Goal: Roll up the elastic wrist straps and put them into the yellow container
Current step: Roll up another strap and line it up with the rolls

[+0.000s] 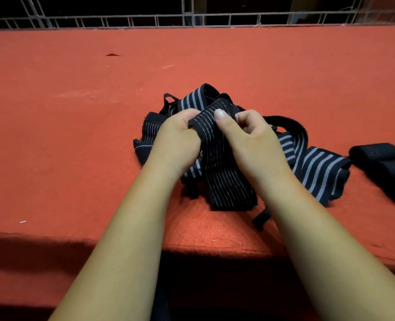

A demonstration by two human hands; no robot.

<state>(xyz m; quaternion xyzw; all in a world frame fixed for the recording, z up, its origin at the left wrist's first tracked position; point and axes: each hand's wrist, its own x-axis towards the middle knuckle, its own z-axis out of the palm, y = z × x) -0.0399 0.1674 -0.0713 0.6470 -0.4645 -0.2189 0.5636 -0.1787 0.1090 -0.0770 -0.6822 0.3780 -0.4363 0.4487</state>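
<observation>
A heap of dark elastic wrist straps [316,167] with pale stripes lies on the red cloth-covered table [64,135], near its front edge. One strap [224,179] is lifted at its far end and trails down toward me. My left hand [178,140] grips that end from the left with curled fingers. My right hand [247,135] pinches the same end, thumb pressed on top. No yellow container is in view.
Two dark rolled pieces [377,156] lie at the right edge of the table. A metal grille [192,19] runs along the far side. The table's front edge [76,237] drops into shadow just below my forearms.
</observation>
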